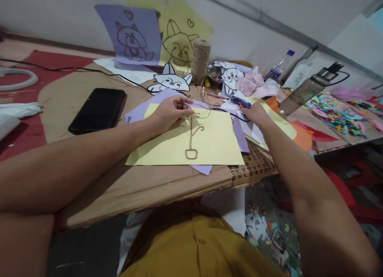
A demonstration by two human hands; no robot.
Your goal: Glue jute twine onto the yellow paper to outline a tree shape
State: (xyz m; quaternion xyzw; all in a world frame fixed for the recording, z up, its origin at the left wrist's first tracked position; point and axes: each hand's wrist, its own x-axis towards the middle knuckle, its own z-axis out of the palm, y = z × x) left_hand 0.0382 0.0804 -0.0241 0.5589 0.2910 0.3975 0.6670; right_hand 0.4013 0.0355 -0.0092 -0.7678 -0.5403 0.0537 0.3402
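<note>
On the yellow paper (220, 145), brown twine forms a straight stem with a small square at its lower end and a curl at one side. My left hand (175, 111) is over the paper's upper edge, thumb and fingers pinched on a thin piece of twine (196, 113). To the right, my right hand (256, 112) is closed on a blue glue gun (241, 103) with an orange trigger; its fingers are partly hidden. A black cord runs beside it. Purple paper (240, 132) lies beneath the yellow sheet.
A black phone (97, 110) lies left of the papers. Behind stand a twine spool (200, 61), a fox cutout (170, 79) and purple (107, 32) and yellow twine pictures (202, 24). At right are a grey bottle (305, 91) and colourful scraps (338, 113).
</note>
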